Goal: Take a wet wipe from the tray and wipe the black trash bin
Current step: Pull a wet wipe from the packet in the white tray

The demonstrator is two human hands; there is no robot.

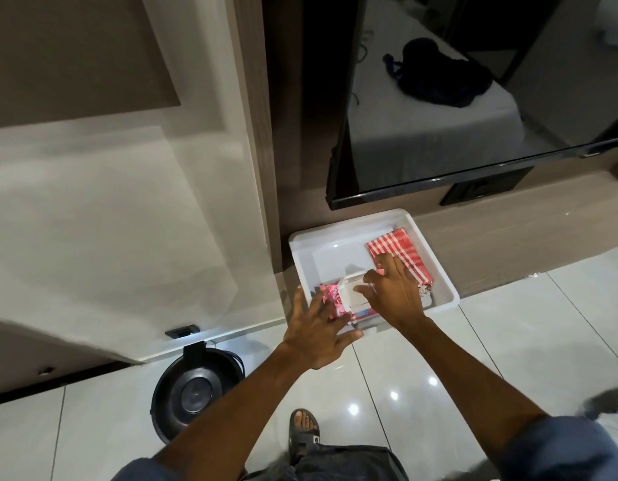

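White tray (435,258) sat mid-frame on a wood ledge w/ a red checked cloth (397,248) in its right part and the pink wet-wipe pack (335,302) at its lower-left end. Left hand (318,336) lay on the pack, fingers spread, steadying it. Right hand (394,289) was over the pack's white flip lid (352,289), fingertips curled at it; can't tell if pinching a wipe. Black trash bin (193,390) stood on the floor, lower left.
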